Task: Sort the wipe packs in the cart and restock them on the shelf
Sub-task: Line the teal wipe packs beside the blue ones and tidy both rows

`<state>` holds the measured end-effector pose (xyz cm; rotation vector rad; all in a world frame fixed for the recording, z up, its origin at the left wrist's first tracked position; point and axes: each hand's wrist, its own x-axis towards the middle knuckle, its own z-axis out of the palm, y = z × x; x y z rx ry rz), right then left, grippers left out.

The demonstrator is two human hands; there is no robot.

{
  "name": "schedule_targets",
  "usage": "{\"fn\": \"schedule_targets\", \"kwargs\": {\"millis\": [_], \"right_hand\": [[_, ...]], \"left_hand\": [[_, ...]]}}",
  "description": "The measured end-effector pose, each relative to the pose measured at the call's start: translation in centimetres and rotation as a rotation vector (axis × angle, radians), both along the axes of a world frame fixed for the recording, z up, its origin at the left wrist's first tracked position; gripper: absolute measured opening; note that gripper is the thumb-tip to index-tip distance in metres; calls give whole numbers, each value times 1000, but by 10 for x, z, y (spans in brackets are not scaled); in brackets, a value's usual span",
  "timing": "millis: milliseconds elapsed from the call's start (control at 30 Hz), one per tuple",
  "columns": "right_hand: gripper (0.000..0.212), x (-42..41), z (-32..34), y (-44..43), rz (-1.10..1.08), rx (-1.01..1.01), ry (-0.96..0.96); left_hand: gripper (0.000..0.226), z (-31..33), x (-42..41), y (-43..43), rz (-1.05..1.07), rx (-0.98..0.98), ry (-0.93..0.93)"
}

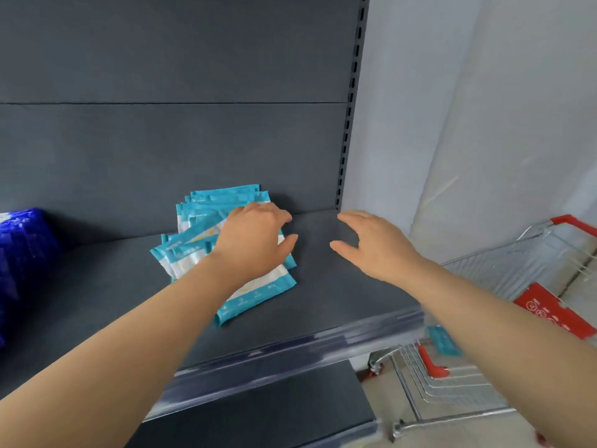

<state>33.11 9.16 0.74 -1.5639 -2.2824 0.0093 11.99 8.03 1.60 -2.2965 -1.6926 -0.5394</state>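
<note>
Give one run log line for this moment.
left hand: rests on teal wipe packs | right hand: open, empty | shelf: uneven pile | cart: one teal pack visible

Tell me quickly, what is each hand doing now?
Left hand: open, resting on the wipe packs.
Right hand: open, holding nothing.

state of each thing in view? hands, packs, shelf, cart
teal and white plastic wipe packs: flat, in a loose uneven pile
dark grey shelf board: holds the pile
left hand: palm down on the pile, fingers bent, grip unclear
right hand: open, empty, above the shelf
dark blue packs: at shelf's left end, blurred
silver wire cart with red handle: beside shelf, single teal pack showing inside
</note>
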Motion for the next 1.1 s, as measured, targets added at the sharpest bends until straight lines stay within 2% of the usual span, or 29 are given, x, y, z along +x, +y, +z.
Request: {"fn": "schedule_targets", "kwargs": {"millis": [233,533,767,933,1100], "right_hand": [[55,146,-9,10,-121,31,-25],[51,374,-43,36,-264,-168,-13],[48,493,-113,90,-379,-326,-12],[40,553,-193,155,-410,-421,1],[42,604,-281,225,-441,-552,50]], "left_hand": [[37,-6,143,28,-143,28,78],[41,-43,377,70,-268,-84,-11],[39,-127,494,140,-284,-331,49],[37,-208,545,215,-231,-538,48],[33,-295,591,293,-166,-746,15]]}}
